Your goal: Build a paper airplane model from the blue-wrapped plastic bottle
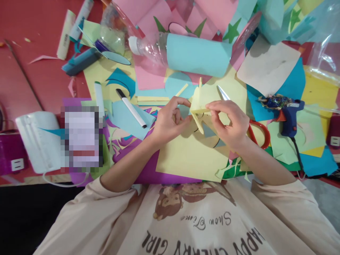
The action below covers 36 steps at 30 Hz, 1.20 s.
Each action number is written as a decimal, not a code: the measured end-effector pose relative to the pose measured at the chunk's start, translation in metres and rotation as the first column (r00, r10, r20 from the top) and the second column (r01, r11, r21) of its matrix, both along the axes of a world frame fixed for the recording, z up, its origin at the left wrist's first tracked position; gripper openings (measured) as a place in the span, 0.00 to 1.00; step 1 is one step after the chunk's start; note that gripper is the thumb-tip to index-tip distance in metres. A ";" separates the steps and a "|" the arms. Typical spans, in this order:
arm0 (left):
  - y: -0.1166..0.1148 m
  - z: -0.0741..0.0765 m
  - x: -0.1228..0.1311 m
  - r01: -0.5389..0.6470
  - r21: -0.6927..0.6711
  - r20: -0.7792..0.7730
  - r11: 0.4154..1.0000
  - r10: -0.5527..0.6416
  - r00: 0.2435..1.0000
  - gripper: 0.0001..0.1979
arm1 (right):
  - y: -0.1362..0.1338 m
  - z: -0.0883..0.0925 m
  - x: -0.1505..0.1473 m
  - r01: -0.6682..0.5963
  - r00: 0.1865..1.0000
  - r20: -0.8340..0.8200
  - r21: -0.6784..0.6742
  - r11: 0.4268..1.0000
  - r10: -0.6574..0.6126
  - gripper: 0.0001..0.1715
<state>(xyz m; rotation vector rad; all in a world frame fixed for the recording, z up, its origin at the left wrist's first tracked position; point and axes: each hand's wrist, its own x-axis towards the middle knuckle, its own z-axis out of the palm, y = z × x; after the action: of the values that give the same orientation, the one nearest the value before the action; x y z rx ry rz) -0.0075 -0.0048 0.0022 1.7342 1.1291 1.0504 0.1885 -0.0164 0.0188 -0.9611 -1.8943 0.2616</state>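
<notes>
Paper piece point(198, 106), yellow: pinched at its edges by left hand point(167, 122) and right hand point(230, 122), both closed on it, just above sheet point(186, 156) on worktop point(39, 78). Judged light, thin, limp, easily creased or torn. Best held lightly by fingertips at the edges.

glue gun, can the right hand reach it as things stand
Probably yes: the glue gun lies in the open beside the right hand, though that hand pinches a yellow paper cutout.

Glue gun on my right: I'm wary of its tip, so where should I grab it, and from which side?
Probably best to take the glue gun by its handle, from the near side: the handle points toward you, the nozzle leftward.
</notes>
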 end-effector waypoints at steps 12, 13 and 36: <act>-0.002 -0.003 0.002 -0.007 0.138 0.058 0.990 -0.001 0.998 0.07 | 0.001 0.001 -0.002 -0.015 1.000 0.015 -0.011 1.000 0.016 0.16; -0.002 -0.004 0.001 -0.004 0.132 0.058 0.991 -0.003 0.998 0.07 | 0.001 0.002 -0.003 -0.025 1.000 0.012 -0.019 0.999 0.026 0.16; 0.000 0.001 0.001 -0.062 0.072 0.062 0.995 0.058 0.996 0.11 | -0.002 0.006 -0.003 -0.016 0.999 -0.034 -0.188 0.982 0.010 0.08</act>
<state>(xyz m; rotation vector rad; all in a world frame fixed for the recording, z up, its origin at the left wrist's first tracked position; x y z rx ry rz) -0.0070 -0.0047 0.0035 1.7230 1.1235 1.1868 0.1858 -0.0182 0.0246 -1.0630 -1.8703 0.4685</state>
